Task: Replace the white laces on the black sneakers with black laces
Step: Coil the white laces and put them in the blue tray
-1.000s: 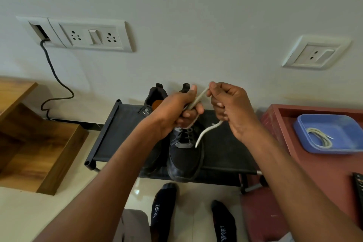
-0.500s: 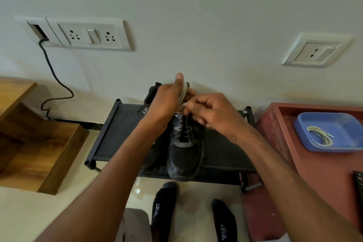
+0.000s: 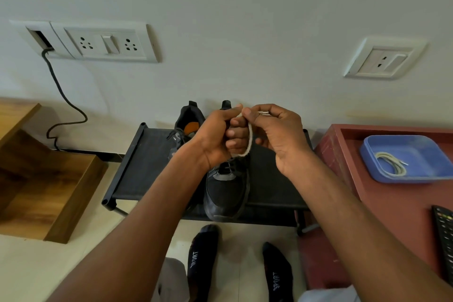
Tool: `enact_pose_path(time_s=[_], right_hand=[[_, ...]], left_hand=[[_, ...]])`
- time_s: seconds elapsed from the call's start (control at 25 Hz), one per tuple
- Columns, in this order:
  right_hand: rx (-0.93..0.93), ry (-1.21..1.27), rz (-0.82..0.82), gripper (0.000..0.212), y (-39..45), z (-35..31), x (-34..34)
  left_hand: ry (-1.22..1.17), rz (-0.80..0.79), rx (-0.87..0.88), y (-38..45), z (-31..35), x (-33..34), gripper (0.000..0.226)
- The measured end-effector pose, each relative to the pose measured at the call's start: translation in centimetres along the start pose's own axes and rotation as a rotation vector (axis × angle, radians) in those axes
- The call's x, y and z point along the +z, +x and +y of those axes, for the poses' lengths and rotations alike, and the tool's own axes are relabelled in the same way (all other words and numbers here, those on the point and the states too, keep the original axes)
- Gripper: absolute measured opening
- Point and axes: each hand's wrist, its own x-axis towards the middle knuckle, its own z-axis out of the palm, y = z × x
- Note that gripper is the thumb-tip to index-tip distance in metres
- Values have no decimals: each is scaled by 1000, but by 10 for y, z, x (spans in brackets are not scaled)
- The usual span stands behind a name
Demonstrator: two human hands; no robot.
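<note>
**Lace wound in both hands above the shoes**

Tub (image 3: 372, 154) on the red table (image 3: 362, 194) to your right: blue, with one coiled pale lace (image 3: 392, 164) in it. The black rack (image 3: 147, 167) against the wall carries two black shoes; the right shoe (image 3: 226, 194) points its toe at you, while the left shoe (image 3: 188, 120) is mostly hidden behind your left arm.

Your left hand (image 3: 215, 137) is curled around a white lace (image 3: 248, 141), which loops over its fingers. Your right hand (image 3: 279, 130) pinches the same lace near its tip, just above the right shoe.

Counted: two shoes, two pale laces, one tub, one rack, two wall socket plates, and one remote (image 3: 445, 240) at the table's near edge. Your two socked feet are on the floor below the rack.
</note>
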Motion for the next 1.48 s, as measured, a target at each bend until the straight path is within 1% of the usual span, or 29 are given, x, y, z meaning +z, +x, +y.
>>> enact_pose_path(time_s=[0.08,0.16,0.28,0.44,0.56,0.64,0.68,0.76,0.8,0.92,1.04,1.12,1.2,1.28,1.36,1.4,1.48], right_hand=[[51,53,-29,14,-1,-4,-7],[-16,38,-26,12,1,-8,-13],[-203,-248,-1,8,9,-12,-29],[-209,-413,-91,8,14,-25,-61],[-257,-495,-138,8,8,-35,-84],[-301,-519,-131,10,5,-39,-99],[-318,-536,-112,11,2,-41,-108],[-333,-570,-81,11,-3,-44,-125],[-334,-575,-66,11,-7,-44,-134],[-323,-523,34,12,-16,-36,-167],[-284,-409,206,20,-17,-24,-222],[-221,-351,321,20,-15,-21,-267],[-140,-313,370,16,-12,-19,-303],[-92,-365,402,15,-1,-12,-326],[-63,-473,446,18,15,0,-337],[-33,-531,454,19,23,8,-340],[34,-671,403,18,38,25,-344]], left_hand=[[-80,-23,-2,3,-4,5,51],[-157,-51,10,7,-6,12,50],[-250,-62,33,13,-11,27,48],[-307,14,54,21,-22,52,48],[-249,33,48,23,-28,72,51],[-130,34,48,22,-27,84,53],[-11,51,78,24,-29,88,53],[296,123,193,28,-33,97,51],[390,139,230,29,-38,102,50],[442,92,206,40,-53,123,49],[588,101,231,67,-71,162,44],[617,116,238,94,-80,195,37],[674,78,236,121,-86,226,36],[882,59,277,148,-95,249,37],[1198,120,326,165,-107,260,38],[1331,149,350,170,-113,261,35],[1533,168,385,178,-122,256,26]])
